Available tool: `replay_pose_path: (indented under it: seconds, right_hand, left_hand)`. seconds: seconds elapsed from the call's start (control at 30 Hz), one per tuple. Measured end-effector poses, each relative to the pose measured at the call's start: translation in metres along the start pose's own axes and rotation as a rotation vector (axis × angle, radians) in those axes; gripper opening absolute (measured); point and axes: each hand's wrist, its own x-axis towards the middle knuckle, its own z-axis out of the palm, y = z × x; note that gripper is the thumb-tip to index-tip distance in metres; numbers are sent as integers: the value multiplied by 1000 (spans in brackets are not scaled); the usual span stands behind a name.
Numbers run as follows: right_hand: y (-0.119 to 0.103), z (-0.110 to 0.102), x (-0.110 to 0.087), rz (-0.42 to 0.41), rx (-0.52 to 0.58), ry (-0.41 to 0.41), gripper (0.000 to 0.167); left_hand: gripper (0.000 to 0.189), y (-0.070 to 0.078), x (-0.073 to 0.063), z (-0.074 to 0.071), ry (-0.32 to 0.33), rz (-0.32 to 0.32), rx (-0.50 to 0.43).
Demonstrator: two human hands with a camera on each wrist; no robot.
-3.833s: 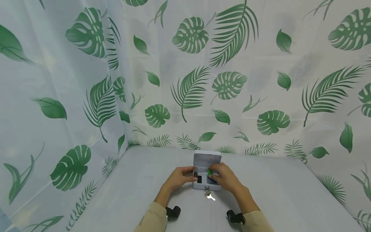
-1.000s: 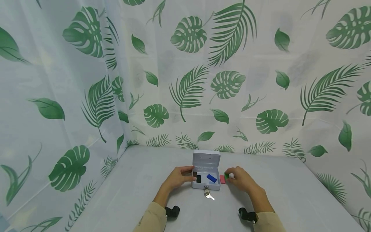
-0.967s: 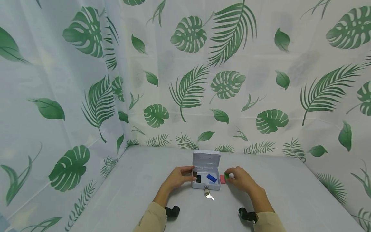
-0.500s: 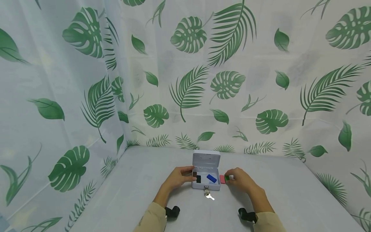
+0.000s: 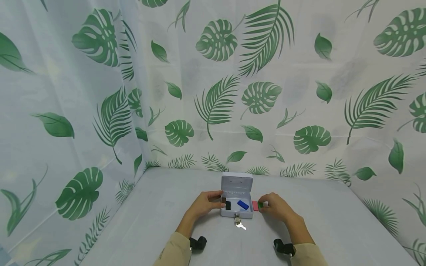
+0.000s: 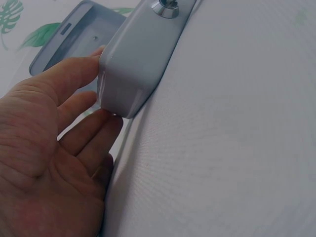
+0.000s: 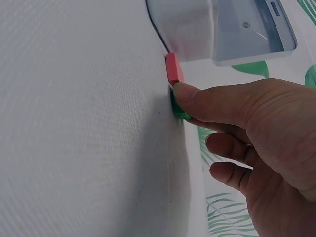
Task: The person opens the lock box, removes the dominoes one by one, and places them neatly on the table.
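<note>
A small pale grey metal cash box [image 5: 227, 213] stands with its lid [image 5: 237, 184] raised. My left hand [image 5: 203, 203] grips its left side, with the thumb at the rim and the other fingers along the end wall [image 6: 123, 94]. Inside lie a blue block [image 5: 243, 204] and a black block [image 5: 228, 205]; a dark brown piece [image 5: 223, 200] is partly hidden by the left fingers. Just outside the right wall, a flat pink block [image 5: 255, 205] lies on the table. My right hand [image 5: 277, 207] pinches a green block [image 7: 177, 106] between thumb and index finger, against the pink one.
Keys [image 5: 241, 225] hang from the lock [image 5: 237, 216] at the box's front and lie on the white tabletop [image 5: 226, 245]. A leaf-print curtain [image 5: 213, 92] closes off the back and left side. Each wrist carries a black camera [image 5: 199, 242].
Several seconds ago my right hand was inside the box with the green block; it moved right, out to beside the pink block, and has lowered slightly since. The left hand stays put.
</note>
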Motion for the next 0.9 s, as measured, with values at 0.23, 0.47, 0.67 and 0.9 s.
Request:
replay_pose_path:
  seconds: [0.23, 0.47, 0.67, 0.9]
  right_hand:
    - [0, 1, 0, -6, 11, 3, 20]
    - [-1, 1, 0, -8, 7, 15, 20]
    - [-2, 2, 0, -14, 5, 27, 20]
    - [-4, 1, -1, 2, 14, 22, 22]
  left_hand:
    - [60, 0, 0, 0, 0, 6, -6]
    - [60, 0, 1, 0, 1, 16, 6]
    - [60, -1, 2, -1, -2, 18, 2]
    - [60, 0, 1, 0, 0, 13, 8]
